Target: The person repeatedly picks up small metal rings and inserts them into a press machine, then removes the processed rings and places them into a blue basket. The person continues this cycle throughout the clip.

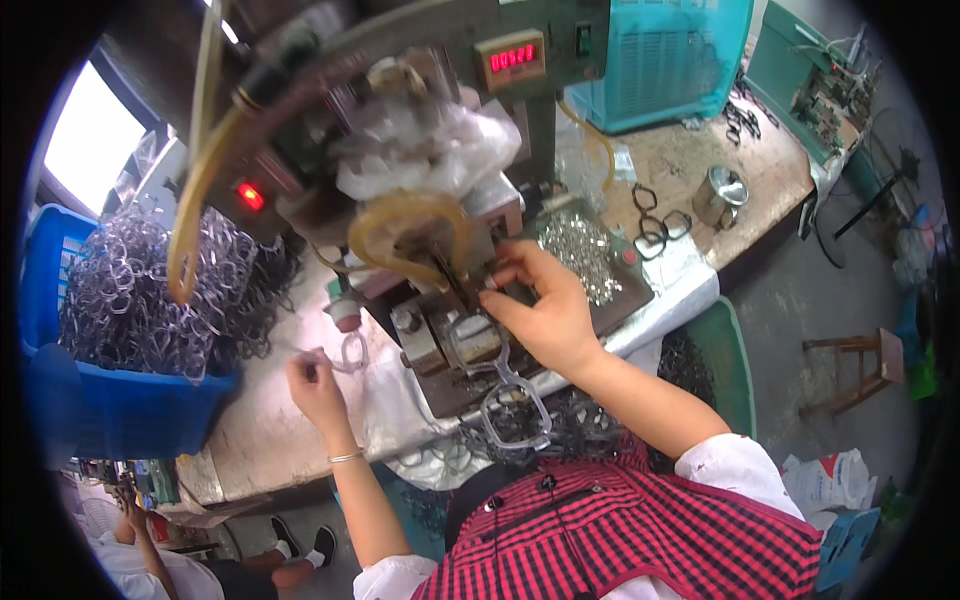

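Observation:
My left hand [318, 388] pinches a clear plastic eyeglass frame [352, 352] over the table, left of the bench machine. My right hand [548, 308] is at the machine's working head [455, 275], thumb and fingertips drawn together. What they grip, if anything, is too small or hidden to make out. Just below those fingertips, another clear eyeglass frame [518, 385] lies across the metal fixture [425, 338], one rim hanging over its near edge. To the right of my right hand, small shiny metal parts [585, 255] are heaped on a tray.
A blue basket [130, 405] piled with eyeglass frames [150, 290] stands at left. More frames lie below the machine and in a green tub [738, 370]. A metal cup [720, 197] and a turquoise crate [665, 70] stand at back right. A person [150, 560] sits at lower left.

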`<state>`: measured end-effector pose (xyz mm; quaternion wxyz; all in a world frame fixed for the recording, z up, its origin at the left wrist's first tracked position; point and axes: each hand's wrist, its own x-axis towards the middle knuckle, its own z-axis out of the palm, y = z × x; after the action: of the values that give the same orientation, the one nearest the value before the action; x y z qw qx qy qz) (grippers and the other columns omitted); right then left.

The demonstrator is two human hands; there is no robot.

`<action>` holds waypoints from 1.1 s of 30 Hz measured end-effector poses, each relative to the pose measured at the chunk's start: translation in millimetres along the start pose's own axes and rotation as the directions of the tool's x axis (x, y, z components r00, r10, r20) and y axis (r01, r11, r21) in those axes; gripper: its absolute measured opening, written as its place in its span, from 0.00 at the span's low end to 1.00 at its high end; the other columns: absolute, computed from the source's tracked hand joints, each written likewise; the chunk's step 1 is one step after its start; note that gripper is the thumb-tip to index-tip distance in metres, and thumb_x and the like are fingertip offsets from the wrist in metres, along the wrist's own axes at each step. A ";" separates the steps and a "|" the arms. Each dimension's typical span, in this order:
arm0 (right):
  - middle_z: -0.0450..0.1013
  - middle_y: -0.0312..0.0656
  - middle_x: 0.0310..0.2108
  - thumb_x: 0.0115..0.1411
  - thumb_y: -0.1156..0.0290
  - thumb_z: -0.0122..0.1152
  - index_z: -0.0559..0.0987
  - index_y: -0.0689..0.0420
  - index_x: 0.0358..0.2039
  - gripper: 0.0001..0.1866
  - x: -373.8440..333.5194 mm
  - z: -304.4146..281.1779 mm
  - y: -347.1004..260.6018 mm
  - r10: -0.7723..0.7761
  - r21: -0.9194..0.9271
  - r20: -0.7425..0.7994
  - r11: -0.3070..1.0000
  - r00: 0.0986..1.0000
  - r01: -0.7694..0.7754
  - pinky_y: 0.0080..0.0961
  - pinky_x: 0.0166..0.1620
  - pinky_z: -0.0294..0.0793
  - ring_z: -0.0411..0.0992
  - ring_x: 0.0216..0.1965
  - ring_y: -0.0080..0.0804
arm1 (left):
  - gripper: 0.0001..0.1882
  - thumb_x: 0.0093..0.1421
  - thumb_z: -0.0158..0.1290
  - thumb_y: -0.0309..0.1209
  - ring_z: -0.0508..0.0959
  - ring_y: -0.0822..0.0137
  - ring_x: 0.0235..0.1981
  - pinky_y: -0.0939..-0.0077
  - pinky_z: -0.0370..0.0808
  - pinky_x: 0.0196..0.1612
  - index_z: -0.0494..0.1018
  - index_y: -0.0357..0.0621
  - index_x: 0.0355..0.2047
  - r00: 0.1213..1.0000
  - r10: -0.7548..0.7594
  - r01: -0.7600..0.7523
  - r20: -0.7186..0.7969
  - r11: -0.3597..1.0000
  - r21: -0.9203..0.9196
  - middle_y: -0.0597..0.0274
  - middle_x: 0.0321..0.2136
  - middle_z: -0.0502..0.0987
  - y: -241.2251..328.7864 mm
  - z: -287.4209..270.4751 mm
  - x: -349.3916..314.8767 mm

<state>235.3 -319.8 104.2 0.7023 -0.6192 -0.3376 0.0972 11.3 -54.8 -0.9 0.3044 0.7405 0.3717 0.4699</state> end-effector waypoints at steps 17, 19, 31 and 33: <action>0.78 0.48 0.45 0.55 0.77 0.60 0.80 0.60 0.44 0.15 0.2 -23.6 -15.7 -0.107 -0.198 0.102 0.972 0.989 0.126 0.34 0.55 0.73 0.77 0.49 0.43 | 0.17 0.71 0.34 0.40 0.81 0.51 0.19 0.70 0.80 0.19 0.67 0.39 0.41 0.172 -0.053 0.952 0.984 0.266 -0.153 0.33 0.29 0.80 234.4 24.4 -76.6; 0.75 0.52 0.49 0.50 0.72 0.65 0.83 0.57 0.37 0.12 10.4 -54.7 29.6 -0.240 -0.744 0.066 0.635 0.969 0.208 0.45 0.59 0.69 0.69 0.57 0.54 | 0.18 0.72 0.34 0.41 0.82 0.56 0.20 0.74 0.79 0.19 0.67 0.40 0.40 0.084 0.000 0.977 0.996 0.194 -0.082 0.33 0.31 0.80 228.3 42.2 -74.6; 0.79 0.44 0.43 0.51 0.73 0.68 0.84 0.57 0.30 0.06 0.5 -91.6 88.8 -0.309 -0.829 -0.008 0.534 0.951 0.166 0.39 0.52 0.73 0.74 0.52 0.45 | 0.18 0.72 0.36 0.40 0.83 0.59 0.20 0.77 0.77 0.18 0.71 0.40 0.39 0.153 -0.070 0.959 0.986 0.250 -0.131 0.35 0.31 0.81 231.2 54.0 -78.2; 0.79 0.46 0.40 0.53 0.74 0.66 0.84 0.59 0.31 0.05 4.1 -90.6 88.6 -0.317 -0.826 -0.033 0.542 0.948 0.153 0.39 0.48 0.74 0.76 0.46 0.46 | 0.20 0.73 0.37 0.42 0.82 0.61 0.21 0.79 0.78 0.20 0.71 0.38 0.40 0.178 -0.053 0.936 0.983 0.318 -0.152 0.36 0.33 0.82 227.3 52.5 -79.3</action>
<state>317.2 -371.4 22.2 0.3724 -0.8267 -0.3600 -0.2197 97.3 -248.9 124.1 0.8866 0.4303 0.1657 -0.0365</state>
